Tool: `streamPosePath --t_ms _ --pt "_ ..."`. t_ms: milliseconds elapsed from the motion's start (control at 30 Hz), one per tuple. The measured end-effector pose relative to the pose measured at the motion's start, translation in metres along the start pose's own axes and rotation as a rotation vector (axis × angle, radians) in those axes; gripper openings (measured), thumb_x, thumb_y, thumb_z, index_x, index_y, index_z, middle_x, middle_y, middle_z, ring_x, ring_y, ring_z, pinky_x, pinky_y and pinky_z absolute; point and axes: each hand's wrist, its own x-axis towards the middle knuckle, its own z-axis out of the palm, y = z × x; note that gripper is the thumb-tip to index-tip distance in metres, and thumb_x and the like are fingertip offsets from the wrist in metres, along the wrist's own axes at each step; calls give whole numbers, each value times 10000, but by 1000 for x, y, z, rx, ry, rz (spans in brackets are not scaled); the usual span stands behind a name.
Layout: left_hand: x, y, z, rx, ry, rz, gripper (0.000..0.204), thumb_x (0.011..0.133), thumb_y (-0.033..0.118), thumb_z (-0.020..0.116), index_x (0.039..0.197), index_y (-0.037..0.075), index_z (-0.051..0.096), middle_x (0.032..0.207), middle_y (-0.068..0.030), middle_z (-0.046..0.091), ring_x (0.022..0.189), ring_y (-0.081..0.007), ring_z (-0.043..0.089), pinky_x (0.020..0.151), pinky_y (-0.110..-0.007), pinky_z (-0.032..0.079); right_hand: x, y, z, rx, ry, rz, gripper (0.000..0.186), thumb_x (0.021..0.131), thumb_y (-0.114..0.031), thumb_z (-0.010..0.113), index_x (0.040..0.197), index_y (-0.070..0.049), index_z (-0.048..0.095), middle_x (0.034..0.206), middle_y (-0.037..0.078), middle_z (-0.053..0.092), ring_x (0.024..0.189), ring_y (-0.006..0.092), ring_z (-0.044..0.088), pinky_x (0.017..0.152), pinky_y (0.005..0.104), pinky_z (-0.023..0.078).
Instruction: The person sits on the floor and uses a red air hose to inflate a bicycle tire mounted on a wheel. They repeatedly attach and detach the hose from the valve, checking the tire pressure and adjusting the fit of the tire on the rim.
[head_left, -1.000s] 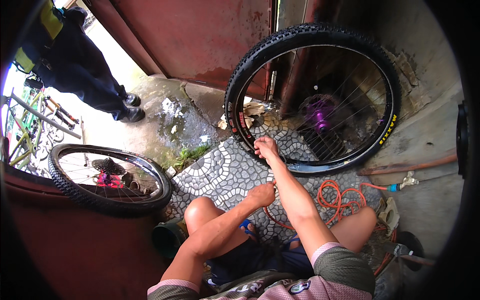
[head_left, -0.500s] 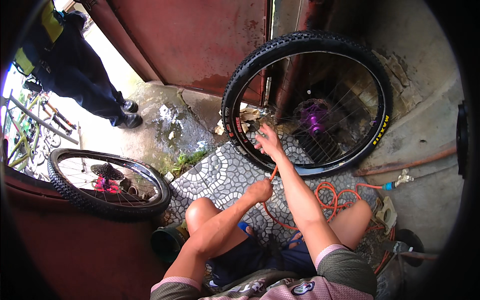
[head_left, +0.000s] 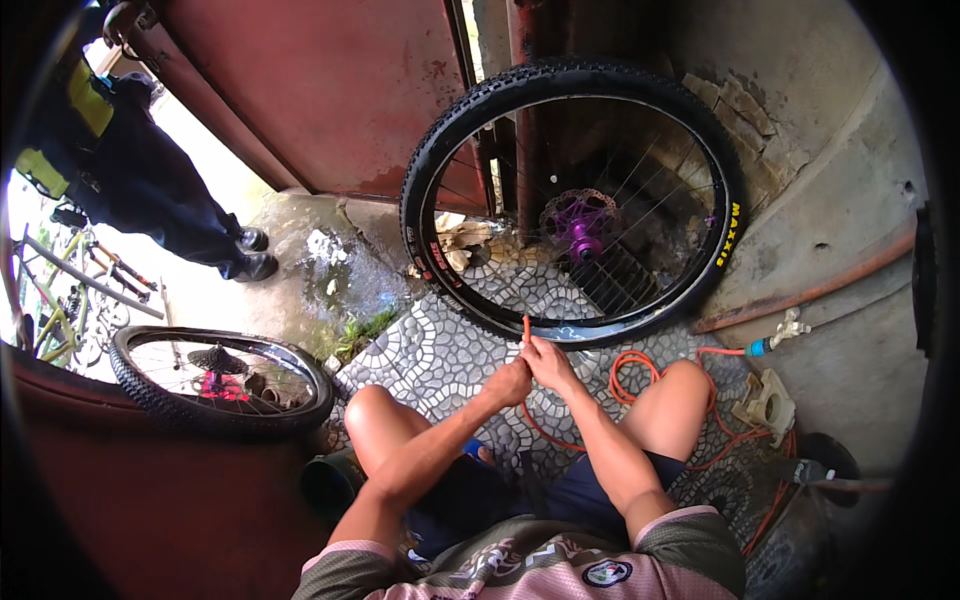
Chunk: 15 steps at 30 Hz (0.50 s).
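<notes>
An orange hose runs up from the ground into my hands, its end sticking up just below the wheel's lower rim. My left hand is wrapped round the hose. Just above and to its right, my right hand closes on the hose near its tip. Beyond them a bicycle wheel with a black knobby tire and a purple hub leans upright in the corner. No water shows clearly at the hose end.
A second wheel with a cassette lies tilted at left. A person in dark trousers stands beyond it, near several bicycles. A red metal gate, a tap, a floor drain and a dark bucket are around me.
My right hand has come down from the rim, where its fingers were spread, and has taken hold of the hose beside my left hand. The view has shifted slightly.
</notes>
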Motion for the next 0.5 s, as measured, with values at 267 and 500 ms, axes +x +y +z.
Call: streamPosePath --t_ms 267,500 --pt "-52 61 27 -136 52 -49 561 1091 493 393 985 3 643 848 -299 697 821 -514 687 698 -612 519 34 67 -58 959 -104 478 462 1033 -475 596 1264 -83 676 1143 81 729 966 188 697 783 353 578" --pt "-76 111 28 55 -137 2 664 1090 575 336 900 24 653 767 -265 668 817 -493 671 749 -572 515 41 92 -53 663 -74 474 426 1048 -464 554 1083 -76 726 793 51 705 575 162 623 555 311 510"
